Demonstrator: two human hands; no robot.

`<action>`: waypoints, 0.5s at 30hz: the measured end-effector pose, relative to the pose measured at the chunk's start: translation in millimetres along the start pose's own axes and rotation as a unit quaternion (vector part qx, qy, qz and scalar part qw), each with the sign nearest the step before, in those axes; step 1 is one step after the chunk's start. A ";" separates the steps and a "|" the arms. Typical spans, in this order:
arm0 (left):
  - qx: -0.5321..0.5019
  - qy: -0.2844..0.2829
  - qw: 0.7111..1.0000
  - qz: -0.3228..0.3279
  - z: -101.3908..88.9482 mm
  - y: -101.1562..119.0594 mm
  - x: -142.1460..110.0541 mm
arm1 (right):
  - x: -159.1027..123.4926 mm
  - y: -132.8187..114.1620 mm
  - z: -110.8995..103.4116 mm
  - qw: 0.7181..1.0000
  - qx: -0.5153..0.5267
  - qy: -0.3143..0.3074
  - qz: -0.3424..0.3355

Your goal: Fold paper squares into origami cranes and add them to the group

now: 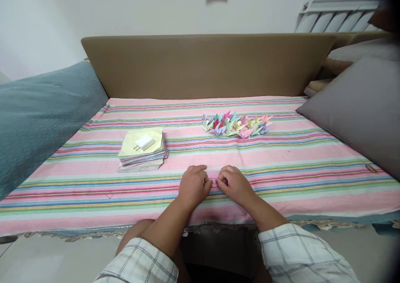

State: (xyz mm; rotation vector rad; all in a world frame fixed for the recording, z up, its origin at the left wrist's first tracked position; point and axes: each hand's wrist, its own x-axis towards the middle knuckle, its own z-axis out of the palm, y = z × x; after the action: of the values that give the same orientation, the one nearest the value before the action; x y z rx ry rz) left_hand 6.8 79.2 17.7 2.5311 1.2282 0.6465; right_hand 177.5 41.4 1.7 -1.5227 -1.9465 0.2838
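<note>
A small pink piece of folded paper (213,176) lies on the striped cloth near the front edge, between my two hands. My left hand (195,185) has its thumb and fingers closed on the paper's left side, partly covering it. From the other side, my right hand (233,183) pinches the paper's right edge with curled fingers. Farther back, slightly right, several folded paper cranes (236,125) in many colours sit close together. To the left stands a stack of coloured paper squares (140,154), with a white plug adapter (144,142) resting on top.
The striped cloth (93,175) covers the seat, backed by a brown backrest (203,66). A blue-grey cushion (46,112) leans at the left. Grey pillows (359,104) lie at the right, near a small brownish loop (371,168). A radiator (337,16) hangs behind.
</note>
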 end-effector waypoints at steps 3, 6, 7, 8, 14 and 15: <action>0.004 0.001 1.000 -0.010 0.3 1.1 1.1 | 0.0 0.4 0.1 1.000 0.000 -0.002 0.000; 0.006 -0.001 1.000 -0.015 0.3 1.8 1.9 | -0.1 -0.7 -2.0 1.000 0.018 -0.012 0.006; 0.006 -0.003 1.000 -0.016 0.2 2.0 2.1 | -0.1 -1.4 -2.7 1.000 0.021 -0.015 0.010; 0.007 -0.005 1.000 -0.016 0.2 2.2 2.2 | 0.1 -2.2 -3.1 1.000 0.020 -0.016 0.015; 0.005 -0.011 1.000 -0.022 0.0 1.5 3.4 | 3.0 -4.0 -0.8 0.998 0.010 -0.014 0.058; 0.003 -0.013 1.000 -0.021 -0.1 1.0 3.8 | 3.6 -3.4 -0.6 0.998 0.018 -0.014 0.061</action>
State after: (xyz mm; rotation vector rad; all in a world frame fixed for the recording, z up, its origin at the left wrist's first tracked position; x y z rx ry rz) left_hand 9.5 81.6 19.3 2.5034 1.2733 0.5984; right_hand 174.8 43.6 5.2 -1.6258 -1.8632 0.3921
